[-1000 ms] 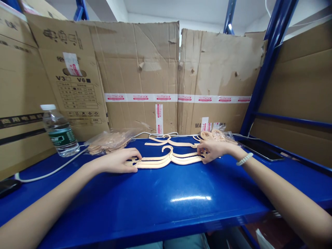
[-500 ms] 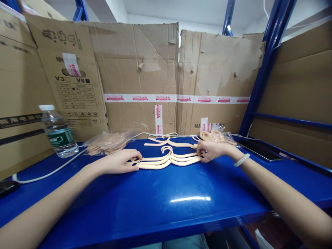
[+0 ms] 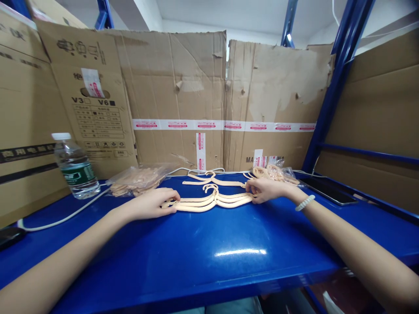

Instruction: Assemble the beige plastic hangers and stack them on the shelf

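A stack of beige clothes hangers [image 3: 196, 207] lies on the blue tabletop, the hooks overlapping and pointing to the back. My left hand [image 3: 157, 203] is closed around the left ends, thumb in front and fingers behind. At the right ends my right hand [image 3: 266, 190], with a pale beaded bracelet [image 3: 304, 203] at its wrist, grips them in a pinch. Just behind the stack lies another beige hanger [image 3: 225, 182], close to my right fingers. My fingers hide the tips of the stacked hangers.
Clear bags of beige hangers lie behind my left hand [image 3: 139, 179] and behind my right [image 3: 278, 171]. A water bottle [image 3: 77, 168] stands at the left, and a dark phone or tablet [image 3: 329, 190] lies at the right. Cardboard sheets [image 3: 176, 96] wall the back; a white cable [image 3: 62, 221] crosses the left.
Both hands keep their hold on the hanger stack. The stacked hangers sit slightly closer together and a little farther back, and my right hand has shifted slightly left.
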A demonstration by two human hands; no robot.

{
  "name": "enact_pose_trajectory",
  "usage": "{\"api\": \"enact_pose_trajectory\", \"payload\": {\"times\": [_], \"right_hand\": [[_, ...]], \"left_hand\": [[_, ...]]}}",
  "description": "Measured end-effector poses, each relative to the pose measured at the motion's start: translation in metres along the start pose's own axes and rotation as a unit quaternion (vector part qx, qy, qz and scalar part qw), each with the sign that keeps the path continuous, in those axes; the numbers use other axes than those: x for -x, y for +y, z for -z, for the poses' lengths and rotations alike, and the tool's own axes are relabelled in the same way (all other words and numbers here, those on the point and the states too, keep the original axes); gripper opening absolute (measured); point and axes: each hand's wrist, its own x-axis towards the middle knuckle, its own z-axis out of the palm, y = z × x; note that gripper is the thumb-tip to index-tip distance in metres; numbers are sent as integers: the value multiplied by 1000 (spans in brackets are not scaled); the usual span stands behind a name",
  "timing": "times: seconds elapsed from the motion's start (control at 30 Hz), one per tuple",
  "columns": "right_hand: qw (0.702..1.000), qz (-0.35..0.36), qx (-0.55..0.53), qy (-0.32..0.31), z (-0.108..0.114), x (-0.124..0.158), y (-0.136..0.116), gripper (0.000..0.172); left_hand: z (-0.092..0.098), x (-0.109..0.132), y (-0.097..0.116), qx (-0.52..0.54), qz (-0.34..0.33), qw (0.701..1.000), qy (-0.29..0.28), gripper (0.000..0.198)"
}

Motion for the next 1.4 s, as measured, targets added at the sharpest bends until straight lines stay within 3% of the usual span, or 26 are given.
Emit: {"api": "enact_pose_trajectory", "payload": {"times": [0.23, 0.57, 0.77, 1.4], "right_hand": [[1000, -1, -13, -15, -2, -1, 7, 42], [999, -16, -27, -31, 2, 0, 6, 45], [998, -21, -43, -34, 3, 1, 10, 50], [997, -62, -17, -46, 16, 10, 37, 37]], "left_hand": [[-3, -1, 0, -4, -5, 1000, 15, 28], [25, 12, -19, 2, 40, 999, -28, 36], [19, 9, -11, 13, 24, 999, -32, 34], [18, 8, -15, 20, 18, 1000, -9, 35]]}}
